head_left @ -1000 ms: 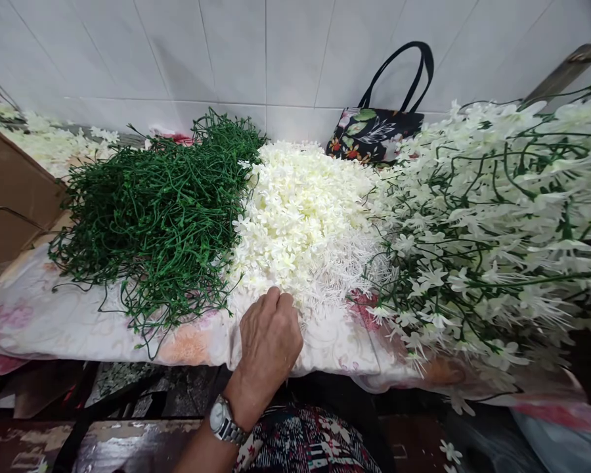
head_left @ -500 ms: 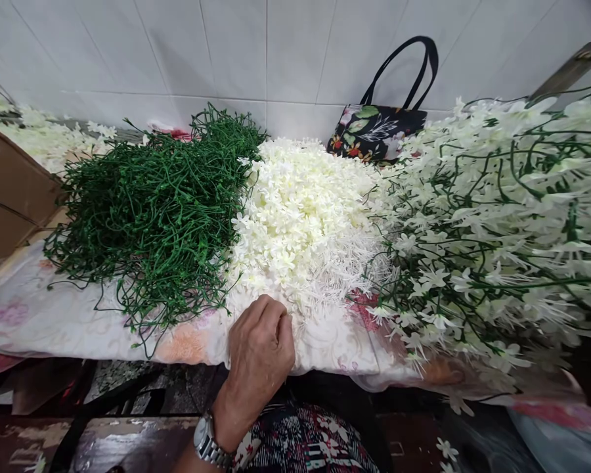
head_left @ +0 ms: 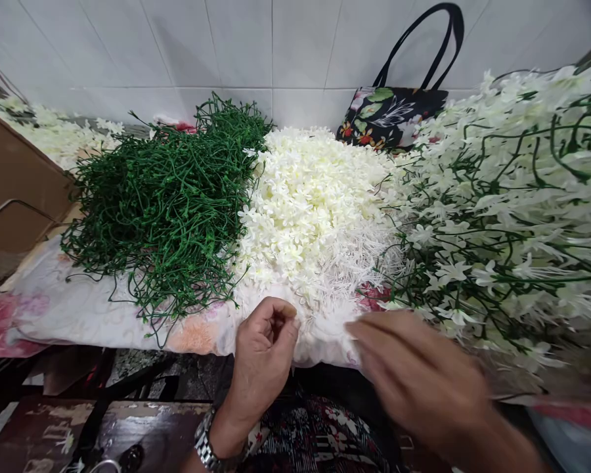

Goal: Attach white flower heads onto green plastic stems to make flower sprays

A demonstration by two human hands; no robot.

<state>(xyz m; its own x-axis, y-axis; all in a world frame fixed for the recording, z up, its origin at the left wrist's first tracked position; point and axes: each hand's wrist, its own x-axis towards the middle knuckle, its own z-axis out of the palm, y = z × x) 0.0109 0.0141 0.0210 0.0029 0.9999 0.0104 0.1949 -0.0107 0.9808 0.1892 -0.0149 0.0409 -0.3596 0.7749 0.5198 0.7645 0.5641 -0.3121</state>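
Over the front edge of the cloth, my left hand (head_left: 266, 341) has its fingers curled and thumb and forefinger pinched together. Whatever is in that pinch is too small to make out. Smeared by motion, my right hand (head_left: 418, 368) is to its right, fingers pointing left, and its grip cannot be read. Just beyond both hands lie loose white artificial flower heads (head_left: 305, 190) and a patch of thin white stamens (head_left: 359, 256). Left of them is a tangled heap of green plastic stems (head_left: 162, 197). Assembled white flower sprays (head_left: 492, 230) are piled at the right.
A black floral handbag (head_left: 391, 118) leans against the tiled wall (head_left: 226, 39). At the left stands a cardboard box (head_left: 20, 190), with more white flowers (head_left: 49, 131) behind it. The flowered tablecloth (head_left: 103, 322) hangs over the front edge, above a worn wooden surface (head_left: 142, 427).
My right hand has come into view from the right. My left hand has turned so that its thumb and forefinger show. The whole view has shifted slightly.
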